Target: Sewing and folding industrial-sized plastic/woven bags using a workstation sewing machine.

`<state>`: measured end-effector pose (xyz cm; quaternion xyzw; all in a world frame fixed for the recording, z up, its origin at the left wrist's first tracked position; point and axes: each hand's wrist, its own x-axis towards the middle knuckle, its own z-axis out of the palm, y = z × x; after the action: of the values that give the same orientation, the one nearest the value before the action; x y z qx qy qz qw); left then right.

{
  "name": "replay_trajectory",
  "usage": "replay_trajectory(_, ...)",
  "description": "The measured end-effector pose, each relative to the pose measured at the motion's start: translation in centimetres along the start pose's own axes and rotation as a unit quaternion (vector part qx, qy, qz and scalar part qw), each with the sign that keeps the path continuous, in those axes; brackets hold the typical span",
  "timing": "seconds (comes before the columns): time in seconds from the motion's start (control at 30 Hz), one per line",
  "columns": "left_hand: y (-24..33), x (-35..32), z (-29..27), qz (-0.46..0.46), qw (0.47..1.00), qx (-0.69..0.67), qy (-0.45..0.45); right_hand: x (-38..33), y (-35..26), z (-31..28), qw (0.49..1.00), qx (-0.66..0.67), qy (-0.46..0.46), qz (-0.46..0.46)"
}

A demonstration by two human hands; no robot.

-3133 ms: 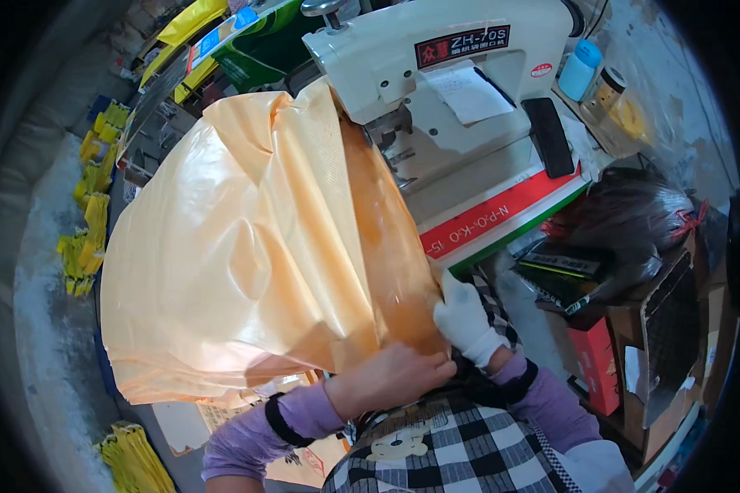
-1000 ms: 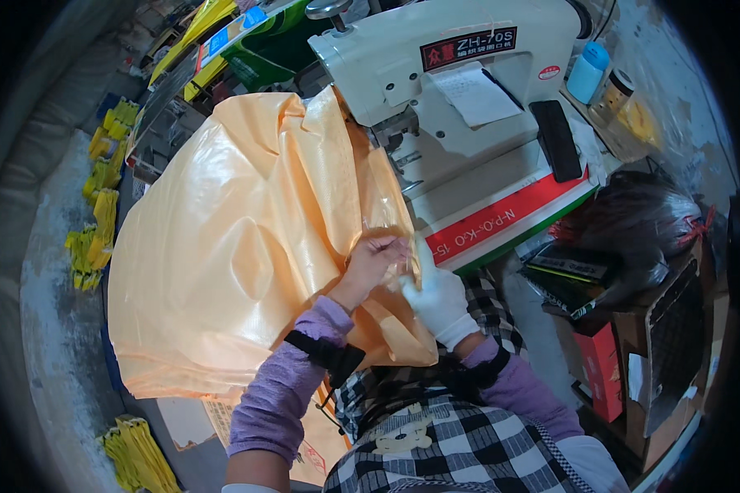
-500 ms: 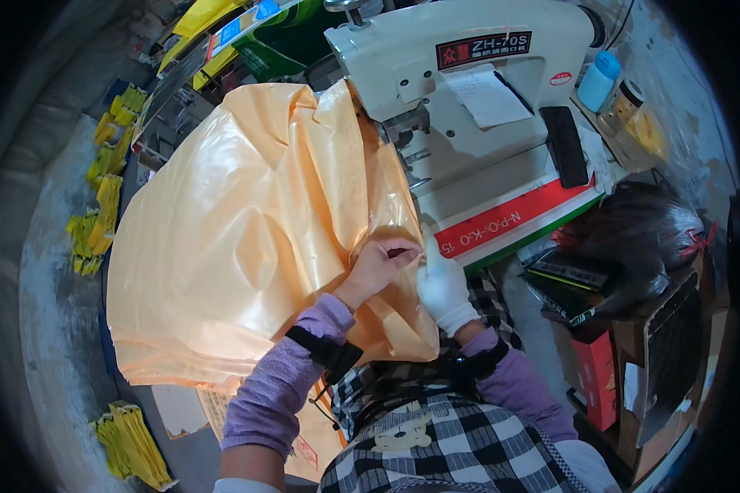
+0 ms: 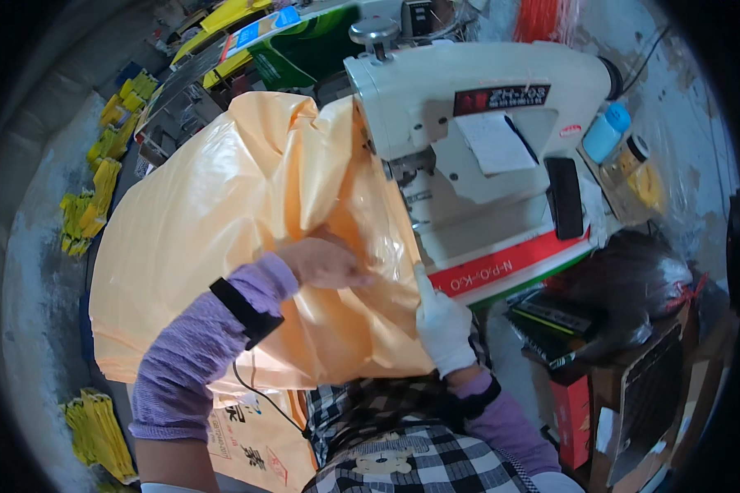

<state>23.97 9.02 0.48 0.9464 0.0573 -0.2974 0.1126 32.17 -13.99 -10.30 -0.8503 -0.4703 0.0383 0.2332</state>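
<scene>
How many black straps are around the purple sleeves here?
2: one black strap on the left sleeve, near the bare hand; another black strap on the right sleeve, near the gloved hand. No others show.

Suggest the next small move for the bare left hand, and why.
Probably smooth the peach plastic sheeting with the left hand: the sheeting is visibly creased and that hand is over it, while the gloved right hand holds its edge near the sewing machine.

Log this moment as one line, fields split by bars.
left hand: bare, over peach sheeting | right hand: white-gloved, at sheeting's right edge | sewing machine: beside sheeting | dark phone: by machine
</scene>
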Motion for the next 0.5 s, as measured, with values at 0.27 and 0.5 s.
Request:
replay_trajectory(0.27,-9.3,-0.7,-7.1,-0.048,0.985,0.134,0.097,12.7,-1.0,1.8,0.995,-0.047,-0.079,0.028)
replay_trajectory(0.5,-4.6,-2.8,-11.0,0.213,0.834,0.328,0.388,12.0,-1.7,2.1,0.998,0.002,-0.06,0.031)
